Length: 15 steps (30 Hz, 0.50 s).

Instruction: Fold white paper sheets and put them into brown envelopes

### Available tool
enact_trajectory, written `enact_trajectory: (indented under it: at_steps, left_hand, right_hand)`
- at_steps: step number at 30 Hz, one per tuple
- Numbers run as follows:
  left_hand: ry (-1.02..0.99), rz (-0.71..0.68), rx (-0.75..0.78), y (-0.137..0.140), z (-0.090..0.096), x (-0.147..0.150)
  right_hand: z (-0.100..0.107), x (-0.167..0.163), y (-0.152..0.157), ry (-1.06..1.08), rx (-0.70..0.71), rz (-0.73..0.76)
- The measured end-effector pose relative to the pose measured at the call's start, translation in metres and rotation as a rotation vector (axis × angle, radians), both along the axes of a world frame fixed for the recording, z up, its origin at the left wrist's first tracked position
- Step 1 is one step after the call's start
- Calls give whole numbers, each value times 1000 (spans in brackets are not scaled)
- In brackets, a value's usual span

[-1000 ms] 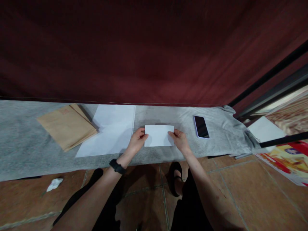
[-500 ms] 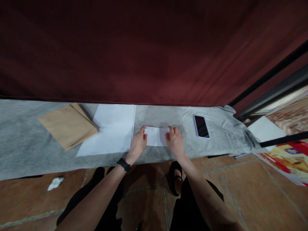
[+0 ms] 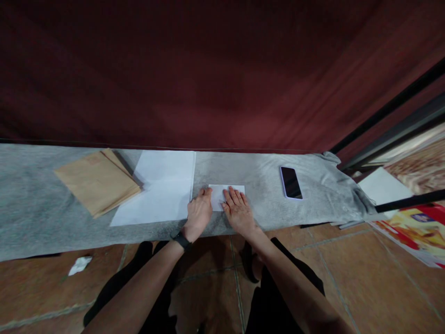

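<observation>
Small white paper lies on gray surface, near larger sheet. Our right hand rests atop paper, fingers slightly spread; our left hand at left edge, whether pinching, we cannot tell.

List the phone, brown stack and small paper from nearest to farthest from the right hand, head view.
1. Small paper: directly under the right hand.
2. Phone: on the cloth, to the hand's right.
3. Brown stack: far off to the left.
</observation>
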<state>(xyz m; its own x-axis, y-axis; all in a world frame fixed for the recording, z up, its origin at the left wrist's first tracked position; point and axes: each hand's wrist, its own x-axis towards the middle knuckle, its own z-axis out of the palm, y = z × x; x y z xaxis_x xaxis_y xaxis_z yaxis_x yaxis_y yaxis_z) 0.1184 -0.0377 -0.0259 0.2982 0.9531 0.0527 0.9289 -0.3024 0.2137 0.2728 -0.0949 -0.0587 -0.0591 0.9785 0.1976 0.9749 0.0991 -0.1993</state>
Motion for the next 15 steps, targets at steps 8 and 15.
enact_trajectory:
  at_steps: [8, 15]
  left_hand:
    - [-18, -306, 153, -13, -18, 17]
    - [15, -265, 135, -13, -29, 16]
  right_hand:
    - [-5, 2, -1, -56, 0, 35]
    - [-4, 11, 0, -60, -13, -29]
